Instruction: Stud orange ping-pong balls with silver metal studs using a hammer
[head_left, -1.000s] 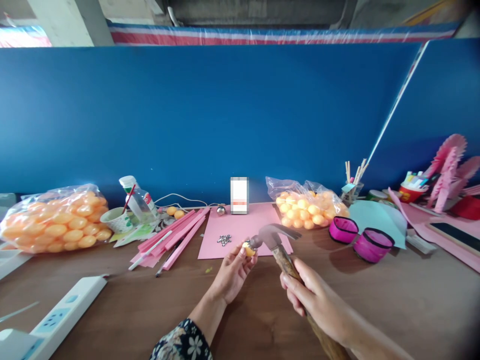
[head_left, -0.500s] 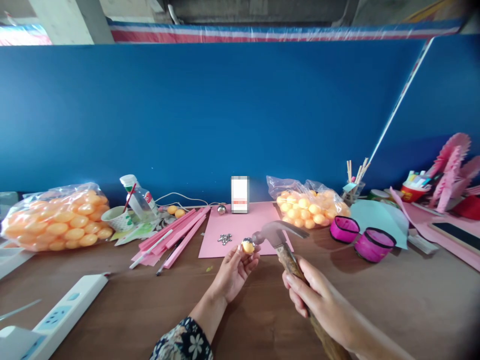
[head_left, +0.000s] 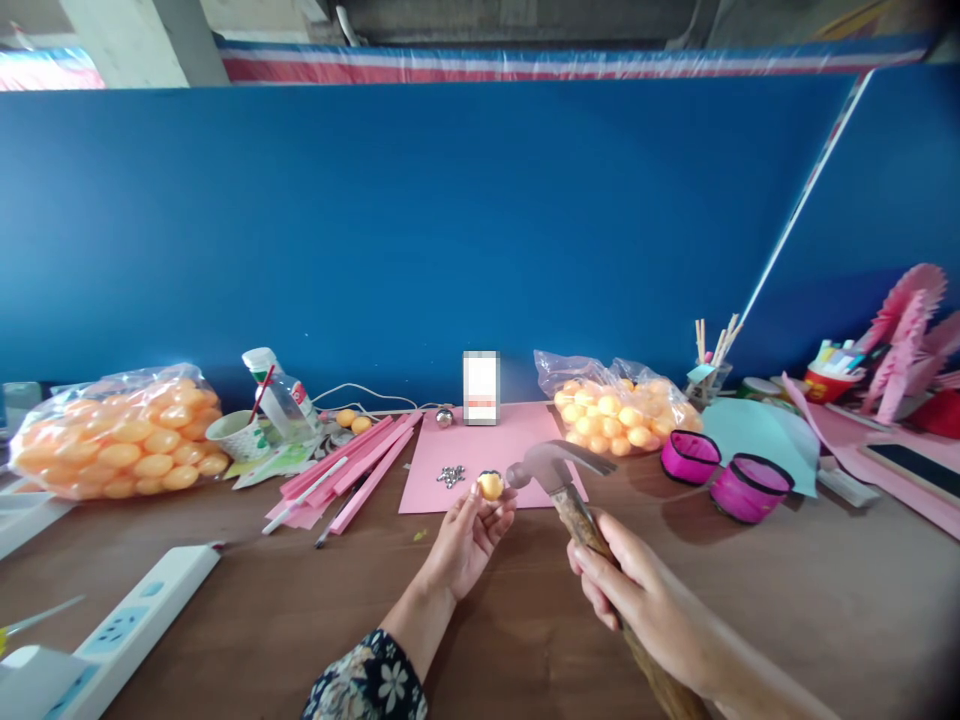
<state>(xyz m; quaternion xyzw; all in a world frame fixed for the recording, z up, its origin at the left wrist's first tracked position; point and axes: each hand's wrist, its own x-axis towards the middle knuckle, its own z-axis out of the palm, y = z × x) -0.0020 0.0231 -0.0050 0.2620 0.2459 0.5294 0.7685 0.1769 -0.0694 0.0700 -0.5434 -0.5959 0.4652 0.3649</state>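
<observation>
Pinched in the fingertips of the left hand (head_left: 466,540) is a small orange ball (head_left: 491,486), held up over the near edge of the pink paper (head_left: 487,452) on the wooden table (head_left: 300,600). Wrapped tight around the wooden handle of a hammer (head_left: 559,470) is the right hand (head_left: 637,590); the hammer's head is just beside the ball. Small silver pins (head_left: 450,476) lie on the paper.

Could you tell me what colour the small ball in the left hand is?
Orange-yellow; the small ball shows best in the head view.
</observation>
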